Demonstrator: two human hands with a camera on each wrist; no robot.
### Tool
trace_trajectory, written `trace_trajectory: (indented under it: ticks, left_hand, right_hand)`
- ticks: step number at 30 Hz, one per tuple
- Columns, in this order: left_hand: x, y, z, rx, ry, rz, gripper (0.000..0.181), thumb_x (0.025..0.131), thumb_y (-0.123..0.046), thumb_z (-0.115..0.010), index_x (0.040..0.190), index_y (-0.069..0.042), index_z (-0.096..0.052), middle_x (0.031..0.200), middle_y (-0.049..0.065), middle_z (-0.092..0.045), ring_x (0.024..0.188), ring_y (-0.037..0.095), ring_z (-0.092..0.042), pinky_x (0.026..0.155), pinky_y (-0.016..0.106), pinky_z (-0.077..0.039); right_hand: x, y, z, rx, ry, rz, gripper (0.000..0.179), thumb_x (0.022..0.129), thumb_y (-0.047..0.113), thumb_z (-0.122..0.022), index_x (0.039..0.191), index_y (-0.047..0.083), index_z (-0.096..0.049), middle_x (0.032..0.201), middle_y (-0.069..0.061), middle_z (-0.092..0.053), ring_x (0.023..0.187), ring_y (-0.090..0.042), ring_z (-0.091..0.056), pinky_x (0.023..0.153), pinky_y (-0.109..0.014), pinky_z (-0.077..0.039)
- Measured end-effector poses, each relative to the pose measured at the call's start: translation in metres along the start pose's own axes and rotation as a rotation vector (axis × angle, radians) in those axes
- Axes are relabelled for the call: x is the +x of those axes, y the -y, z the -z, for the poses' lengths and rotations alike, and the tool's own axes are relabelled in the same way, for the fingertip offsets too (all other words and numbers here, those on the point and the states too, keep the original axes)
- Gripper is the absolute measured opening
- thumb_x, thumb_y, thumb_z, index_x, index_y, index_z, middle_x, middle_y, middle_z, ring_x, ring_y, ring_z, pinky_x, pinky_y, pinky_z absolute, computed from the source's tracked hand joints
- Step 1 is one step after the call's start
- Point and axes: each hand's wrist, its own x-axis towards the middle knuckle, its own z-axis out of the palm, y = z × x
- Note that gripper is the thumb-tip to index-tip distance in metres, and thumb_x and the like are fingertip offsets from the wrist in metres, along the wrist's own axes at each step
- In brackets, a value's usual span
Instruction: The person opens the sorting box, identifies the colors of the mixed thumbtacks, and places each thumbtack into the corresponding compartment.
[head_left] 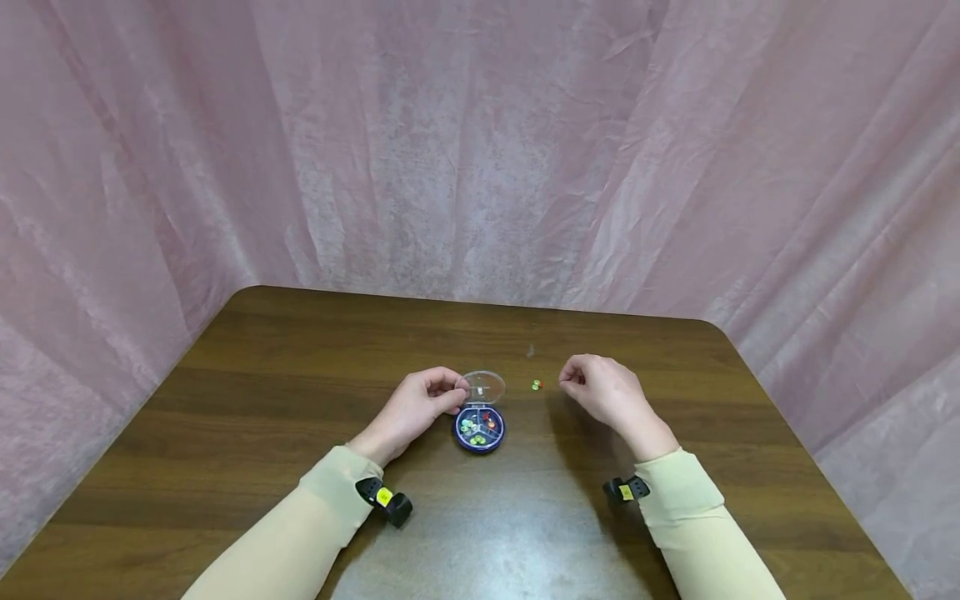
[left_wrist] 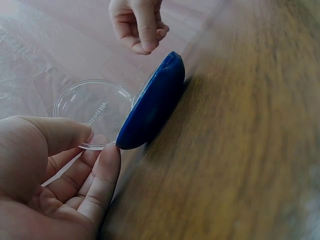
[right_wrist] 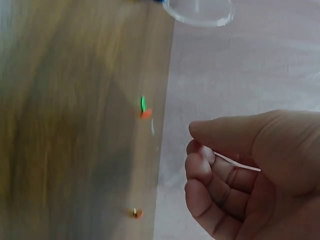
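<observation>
A round blue pill case [head_left: 479, 446] lies on the table with its clear lid [head_left: 491, 385] raised. Pale dividers split its inside, and small green, yellow and red pieces [head_left: 477, 440] sit in the compartments. My left hand [head_left: 408, 408] pinches the lid's edge between thumb and fingers, with a fingertip close against the blue base [left_wrist: 155, 107]. To the right of the case, my right hand [head_left: 603, 390] hovers above the table, fingers loosely curled. A small gap shows between thumb and index finger, with nothing visible in it. Green and orange-red pieces [head_left: 537, 385] lie between the case and this hand.
The brown wooden table [head_left: 315, 350] has rounded far corners. A pink curtain [head_left: 465, 150] hangs behind it. One more small orange-gold piece [right_wrist: 137, 213], blurred, shows low in the right wrist view. A pale mark [head_left: 530, 351] lies beyond the loose pieces.
</observation>
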Motion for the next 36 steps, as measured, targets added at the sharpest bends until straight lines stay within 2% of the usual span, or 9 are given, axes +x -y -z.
trace_trajectory:
  ticks: [6, 14, 19, 26, 31, 36]
  left_hand:
    - [-0.001, 0.001, 0.001, 0.009, 0.001, -0.007, 0.013, 0.105, -0.007, -0.075, 0.117, -0.002, -0.077, 0.114, 0.011, -0.077, 0.096, 0.019, -0.073, 0.089, 0.032, -0.062]
    - [0.001, 0.001, 0.001, 0.016, 0.005, -0.010, 0.012, 0.106, -0.007, -0.075, 0.116, -0.003, -0.077, 0.114, 0.011, -0.076, 0.097, 0.020, -0.073, 0.091, 0.036, -0.062]
    - [0.000, 0.001, 0.002, 0.013, 0.012, -0.001, 0.012, 0.106, -0.008, -0.075, 0.117, -0.003, -0.077, 0.114, 0.010, -0.076, 0.098, 0.021, -0.073, 0.091, 0.036, -0.063]
    - [0.000, 0.001, 0.001, 0.014, 0.017, -0.001, 0.012, 0.106, -0.008, -0.075, 0.117, -0.004, -0.077, 0.115, 0.011, -0.076, 0.097, 0.022, -0.074, 0.092, 0.038, -0.062]
    - [0.000, 0.003, 0.001, 0.011, 0.020, 0.001, 0.011, 0.106, -0.008, -0.075, 0.116, -0.004, -0.077, 0.114, 0.010, -0.077, 0.097, 0.021, -0.074, 0.092, 0.038, -0.062]
    - [0.000, 0.003, 0.001, 0.007, 0.010, -0.003, 0.012, 0.106, -0.007, -0.075, 0.117, -0.003, -0.077, 0.113, 0.010, -0.077, 0.097, 0.021, -0.073, 0.091, 0.037, -0.062]
  right_hand:
    - [0.001, -0.019, 0.000, -0.053, -0.002, -0.090, 0.006, 0.096, 0.011, -0.076, 0.092, 0.015, -0.075, 0.085, 0.002, -0.070, 0.079, -0.021, -0.066, 0.071, -0.048, -0.055]
    - [0.004, -0.038, 0.002, -0.083, -0.001, -0.151, 0.001, 0.097, 0.012, -0.077, 0.098, 0.011, -0.076, 0.090, -0.002, -0.073, 0.084, -0.026, -0.068, 0.075, -0.053, -0.056]
    - [0.008, -0.046, -0.003, -0.103, 0.044, -0.183, 0.004, 0.098, 0.011, -0.076, 0.102, 0.012, -0.077, 0.094, -0.004, -0.074, 0.088, -0.028, -0.070, 0.079, -0.055, -0.058]
    - [0.012, -0.048, -0.009, -0.108, 0.052, -0.175, 0.006, 0.098, 0.009, -0.078, 0.103, 0.011, -0.076, 0.094, -0.005, -0.068, 0.091, -0.028, -0.068, 0.081, -0.054, -0.057]
    - [0.015, -0.053, -0.014, -0.093, 0.063, -0.150, 0.004, 0.097, 0.008, -0.078, 0.100, 0.011, -0.077, 0.093, -0.004, -0.072, 0.089, -0.029, -0.070, 0.079, -0.054, -0.058]
    - [0.033, -0.088, -0.043, -0.122, 0.032, -0.083, 0.008, 0.093, 0.011, -0.079, 0.092, 0.018, -0.076, 0.086, 0.000, -0.070, 0.080, -0.026, -0.066, 0.070, -0.051, -0.055]
